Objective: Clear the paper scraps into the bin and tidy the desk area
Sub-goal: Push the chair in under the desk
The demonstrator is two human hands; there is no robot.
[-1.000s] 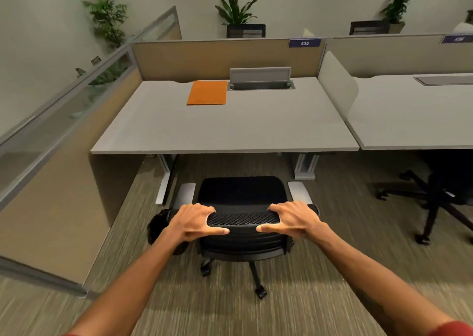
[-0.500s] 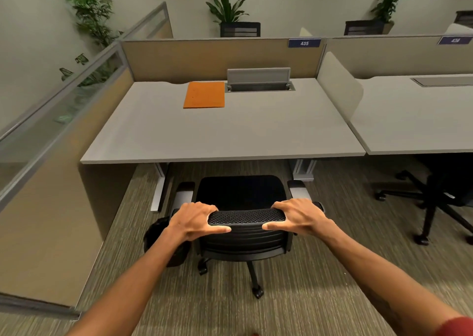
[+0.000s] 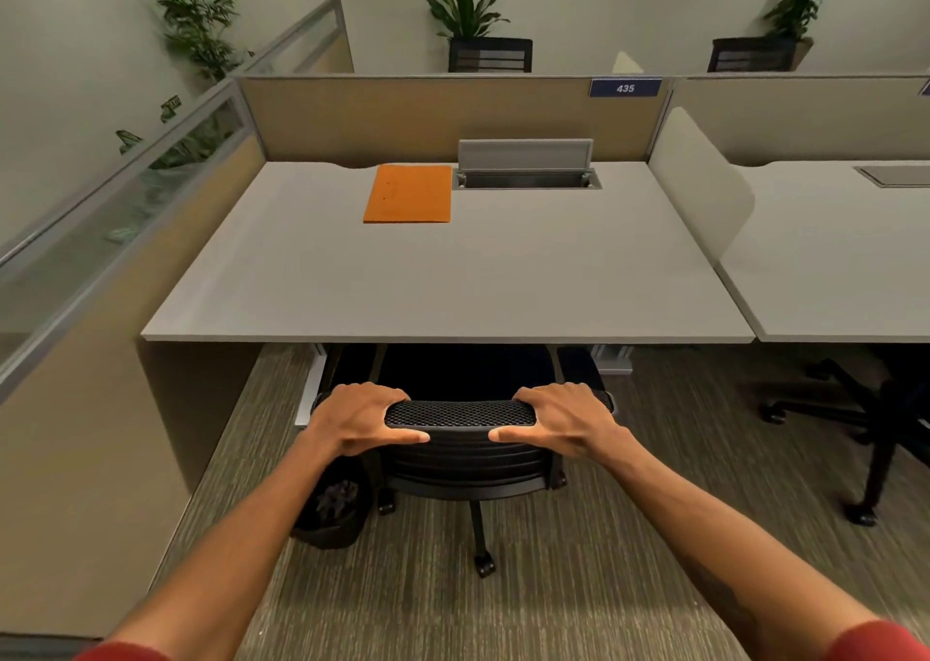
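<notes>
A black office chair (image 3: 460, 451) stands at the front edge of the grey desk (image 3: 453, 277), its seat and armrests tucked under the desktop. My left hand (image 3: 360, 419) grips the left end of the backrest top and my right hand (image 3: 563, 419) grips the right end. A black bin (image 3: 332, 512) with crumpled scraps inside sits on the carpet under my left forearm, left of the chair base. An orange folder (image 3: 408, 193) lies flat at the back of the desk.
An open grey cable hatch (image 3: 526, 169) sits beside the folder. Tan partitions (image 3: 417, 116) wall the desk's back and left. A white divider (image 3: 699, 182) separates a second desk (image 3: 830, 252), with another black chair (image 3: 875, 419) beneath it.
Both hands have pushed the chair forward, so its seat and armrests have gone under the desk. I have stepped closer to the desk.
</notes>
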